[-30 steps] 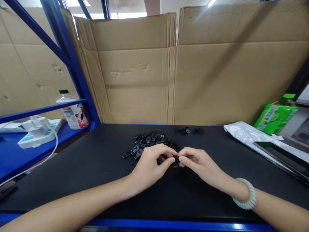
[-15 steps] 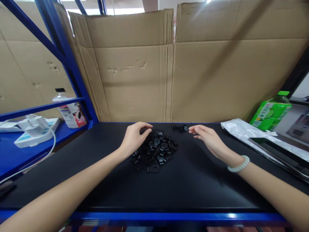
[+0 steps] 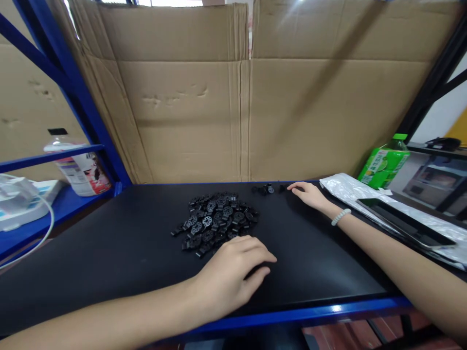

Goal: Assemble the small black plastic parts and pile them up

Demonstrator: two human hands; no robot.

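Note:
A heap of small black plastic parts [image 3: 219, 214], many with round, holed discs, lies on the black tabletop [image 3: 146, 272]. In front of the heap is my left hand [image 3: 237, 272], palm down, its thumb apart from the fingers and nothing visible between them. My right hand [image 3: 310, 195] reaches to the table's back, fingers stretched out and slightly apart. Its fingertips are close to a small dark part [image 3: 282, 187]; I cannot tell whether they touch it. Just left of that sits a little cluster of black parts [image 3: 265, 189].
Cardboard sheets [image 3: 182, 107] wall off the back. At right, a phone-like dark slab [image 3: 404, 221] rests on a silvery bag [image 3: 346, 187], with a green bottle [image 3: 385, 163] behind. On the left, a blue shelf carries a labelled bottle [image 3: 82, 170] and a white power strip [image 3: 32, 204].
The view has shifted slightly right. My left hand has moved from the heap's left side to the table area before it. My right hand is lower, near the small dark part.

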